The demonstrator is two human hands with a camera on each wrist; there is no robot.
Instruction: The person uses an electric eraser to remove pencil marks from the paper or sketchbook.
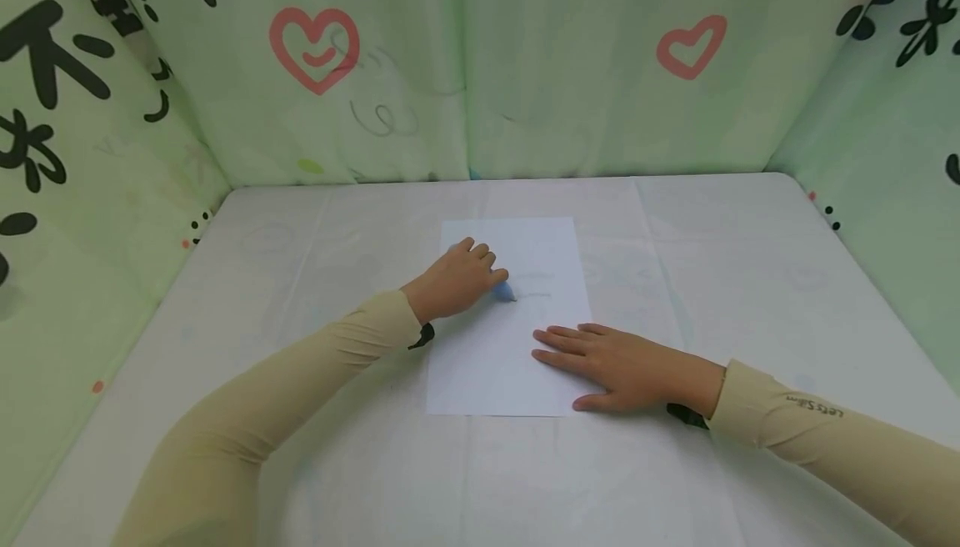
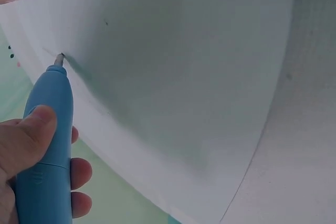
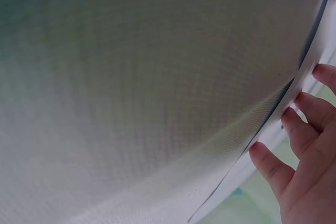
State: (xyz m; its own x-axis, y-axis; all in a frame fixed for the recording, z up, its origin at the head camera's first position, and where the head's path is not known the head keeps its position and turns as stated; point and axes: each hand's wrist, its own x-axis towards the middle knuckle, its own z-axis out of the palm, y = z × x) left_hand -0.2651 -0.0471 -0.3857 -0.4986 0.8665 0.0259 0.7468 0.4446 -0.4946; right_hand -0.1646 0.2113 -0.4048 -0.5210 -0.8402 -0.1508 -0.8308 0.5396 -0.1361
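Observation:
A sheet of white paper (image 1: pixel 480 372) lies on the white-covered table. My left hand (image 1: pixel 457 280) grips a thick blue pen-shaped tool (image 2: pixel 50 103), thumb along one side and fingers round the other. Its body has a seam, and its narrow tip meets the paper, where faint marks show close by in the head view. Spread flat, my right hand (image 1: pixel 607 368) rests on the paper's right side near the lower corner. In the right wrist view, the fingertips (image 3: pixel 257 149) of that hand press along the paper's edge, which lifts slightly from the cloth.
A white cloth (image 1: pixel 360 464) with fold lines covers the table (image 1: pixel 750 280). Pale green curtains (image 1: pixel 555 97) with red hearts and black drawings hang behind it and at both sides. Dark straps (image 1: pixel 422 336) show under both wrists.

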